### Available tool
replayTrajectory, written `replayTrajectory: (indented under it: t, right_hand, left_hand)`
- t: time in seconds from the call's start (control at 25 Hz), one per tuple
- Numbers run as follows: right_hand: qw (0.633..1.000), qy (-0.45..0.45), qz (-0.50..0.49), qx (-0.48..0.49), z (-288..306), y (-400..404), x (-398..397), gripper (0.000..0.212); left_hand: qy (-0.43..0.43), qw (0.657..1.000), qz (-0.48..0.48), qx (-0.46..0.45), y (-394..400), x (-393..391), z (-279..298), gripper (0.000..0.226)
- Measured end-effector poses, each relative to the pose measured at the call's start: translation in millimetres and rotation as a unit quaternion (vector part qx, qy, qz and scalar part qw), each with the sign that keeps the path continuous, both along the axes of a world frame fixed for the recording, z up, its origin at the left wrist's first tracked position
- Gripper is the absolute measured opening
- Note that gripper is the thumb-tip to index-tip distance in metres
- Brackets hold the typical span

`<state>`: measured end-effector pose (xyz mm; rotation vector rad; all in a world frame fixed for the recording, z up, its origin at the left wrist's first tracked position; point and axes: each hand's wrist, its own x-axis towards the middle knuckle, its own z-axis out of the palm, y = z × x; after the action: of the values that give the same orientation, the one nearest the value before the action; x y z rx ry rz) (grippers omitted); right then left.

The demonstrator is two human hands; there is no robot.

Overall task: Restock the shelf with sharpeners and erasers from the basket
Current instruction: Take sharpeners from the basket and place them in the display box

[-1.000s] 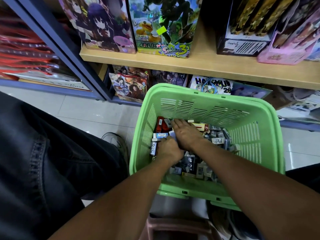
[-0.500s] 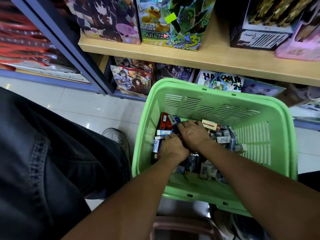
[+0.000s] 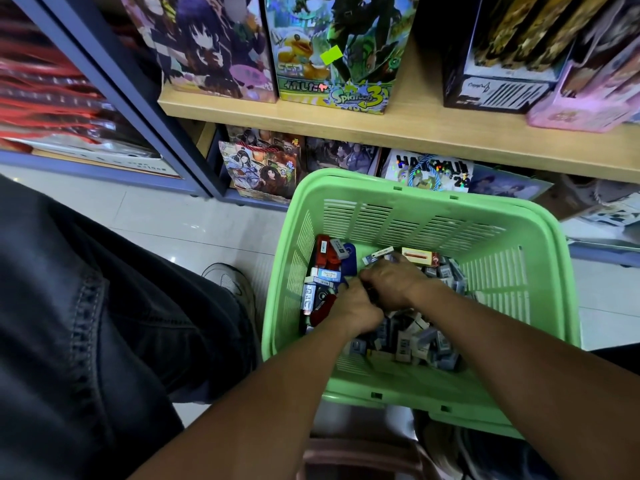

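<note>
Sharpeners and erasers (image 3: 412,337) fill the bottom of the green basket (image 3: 519,271), which sits low in front of the wooden shelf (image 3: 433,133), tilted toward the person. Far left, a dark trouser leg (image 3: 86,323) covers the frame's corner, with a grey shoe (image 3: 228,282) on the pale floor tiles (image 3: 173,223) just beside the basket's left wall. Inside, along that left wall, lie red and blue sharpeners (image 3: 329,254) and a few white-labelled eraser packs (image 3: 323,275). The left hand (image 3: 356,310) is sunk among them, knuckles up and fingers curled under; what it grips cannot be told, since the fingertips are hidden. Touching it on the right, the right hand (image 3: 391,278) bends its fingers down into the pile (whether it pinches any piece is unclear too). Just past its fingertips lies a flat cream box with a red stripe (image 3: 420,257). Grey and white small packs crowd the right half and the near floor of the basket. Above, on the shelf, stand a purple illustrated box (image 3: 214,46), a green game box (image 3: 336,53), a black box (image 3: 491,64) and a pink box (image 3: 588,95)
</note>
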<state>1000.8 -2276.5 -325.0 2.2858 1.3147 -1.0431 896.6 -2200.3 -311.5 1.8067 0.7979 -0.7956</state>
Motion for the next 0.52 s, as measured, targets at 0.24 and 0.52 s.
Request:
replayTrajectory:
  t: [0.24, 0.52]
  right_hand:
    - [0.998, 0.013, 0.030, -0.059, 0.4, 13.4, -7.3, 0.037]
    - [0.993, 0.050, -0.024, -0.108, 46.6, 2.0, 19.7, 0.023]
  left_hand:
    - [0.021, 1.000, 0.015, 0.002, 1.9, -0.2, -1.4, 0.086]
    - [-0.070, 0.993, 0.000, -0.091, -30.2, 7.1, 25.0, 0.066]
